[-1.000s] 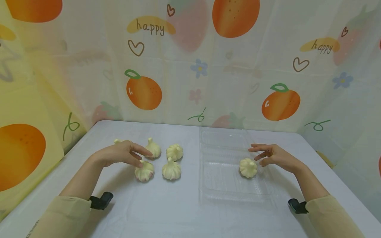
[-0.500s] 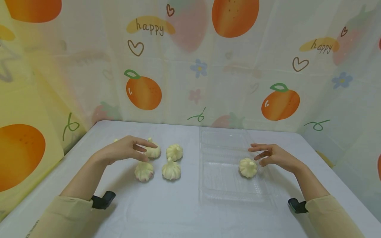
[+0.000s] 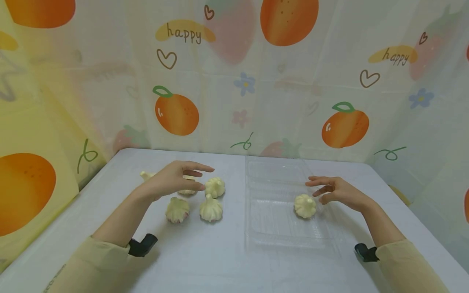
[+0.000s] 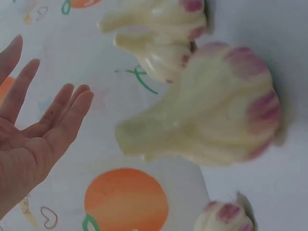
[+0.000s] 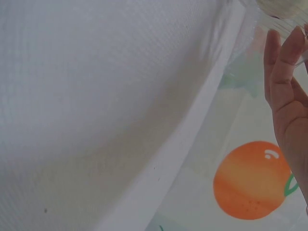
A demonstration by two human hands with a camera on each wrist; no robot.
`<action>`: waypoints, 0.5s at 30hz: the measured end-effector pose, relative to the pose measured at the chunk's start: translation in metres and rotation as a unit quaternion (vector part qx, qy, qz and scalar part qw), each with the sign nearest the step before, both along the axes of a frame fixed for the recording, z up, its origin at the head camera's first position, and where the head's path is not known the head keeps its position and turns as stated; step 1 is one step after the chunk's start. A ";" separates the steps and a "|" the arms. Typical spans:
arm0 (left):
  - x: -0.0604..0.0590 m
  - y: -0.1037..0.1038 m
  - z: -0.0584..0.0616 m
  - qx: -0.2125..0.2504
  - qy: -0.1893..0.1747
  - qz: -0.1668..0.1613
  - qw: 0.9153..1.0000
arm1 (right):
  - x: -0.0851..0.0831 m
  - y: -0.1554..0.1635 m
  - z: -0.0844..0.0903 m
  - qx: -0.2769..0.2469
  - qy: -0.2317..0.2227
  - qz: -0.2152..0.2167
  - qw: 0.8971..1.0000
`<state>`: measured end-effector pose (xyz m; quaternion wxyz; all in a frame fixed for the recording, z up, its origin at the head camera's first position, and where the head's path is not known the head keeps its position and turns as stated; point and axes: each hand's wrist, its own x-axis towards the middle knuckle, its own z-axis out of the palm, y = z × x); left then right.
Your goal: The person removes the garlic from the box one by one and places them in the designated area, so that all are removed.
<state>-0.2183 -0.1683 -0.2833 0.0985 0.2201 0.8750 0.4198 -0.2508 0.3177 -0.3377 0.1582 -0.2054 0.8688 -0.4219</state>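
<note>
The left hand [image 3: 175,178] hovers over the group of garlic bulbs on the left of the white table [image 3: 205,252], fingers spread and nearly straight, holding nothing. Under its fingertips lies the far-left bulb [image 3: 187,190], mostly hidden; just to the right is the far bulb [image 3: 215,186], and nearer are the purple-tinted bulb [image 3: 177,209] and the near bulb [image 3: 211,208]. One more bulb [image 3: 146,175] peeks out behind the wrist.

The right hand [image 3: 335,190] rests relaxed and loosely open just right of the bulb in the tray [image 3: 305,205], which sits in the clear plastic tray [image 3: 278,240] — whether the fingers touch it I cannot tell.

To take a bulb well, I think the left hand should lower straight down and close around the round body, not the thin stem, without pushing its neighbours.

The left wrist view shows what the head view does not: the purple patches at the base of a bulb [image 4: 211,115] and the open palm [image 4: 33,139]. The right wrist view shows mostly table cloth and the fingers [image 5: 284,82] near the tray edge.
</note>
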 end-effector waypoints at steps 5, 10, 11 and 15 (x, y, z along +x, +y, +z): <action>0.003 0.026 0.004 0.025 0.001 -0.003 1.000 | 0.000 0.000 0.000 0.002 0.001 0.001 1.000; 0.007 0.054 0.000 0.038 -0.007 -0.012 0.999 | 0.000 -0.001 0.000 0.003 -0.001 0.000 1.000; 0.007 0.059 -0.002 0.040 -0.009 -0.016 0.999 | 0.000 -0.001 0.000 0.004 -0.001 -0.001 1.000; 0.010 0.078 -0.009 0.050 0.001 -0.033 0.998 | 0.000 -0.002 0.000 0.007 -0.001 -0.003 1.000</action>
